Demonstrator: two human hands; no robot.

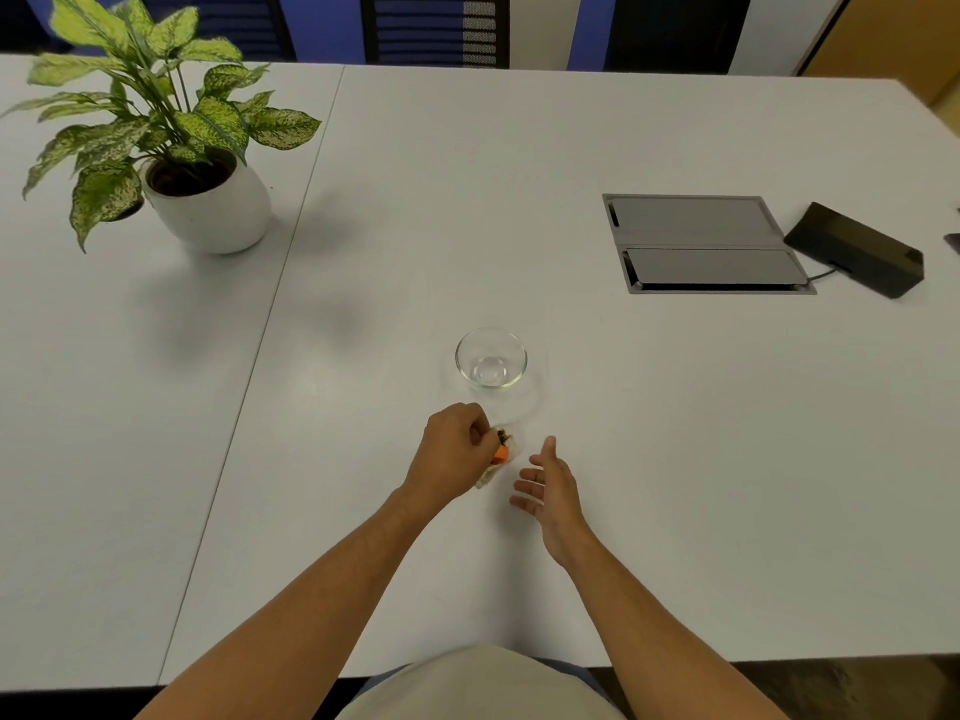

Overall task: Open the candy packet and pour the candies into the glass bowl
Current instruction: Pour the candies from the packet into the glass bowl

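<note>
We see the left hand (pixel 453 449) curled into a loose fist, its fingers pinched on the packet (pixel 500 454), a small clear wrapper with orange and dark pieces showing inside. The packet sticks out from the fingertips on the thumb side; its long axis runs on a slant, the upper end pointing away from us and a little right, toward the bowl (pixel 491 359), and the pale lower end trailing back toward us beneath the hand. We cannot tell whether it rests on the table (pixel 675 459) or hangs just above it, nor whether it has been torn open. Just to the right, the right hand (pixel 548 485) is open, fingers spread and slightly bent, palm turned toward the packet, close to it but not touching; it holds nothing. Beyond both hands, near them and a little farther from us, the bowl stands upright on the white table, glass, with nothing visible inside. A seam in the tabletop runs diagonally well to the left of the hands. Far off at the back left stands a plant (pixel 156 111) in a white pot. At the back right a grey cable hatch (pixel 706 244) is set into the surface, with a black box (pixel 857 249) just beside it, a cord running between them.
</note>
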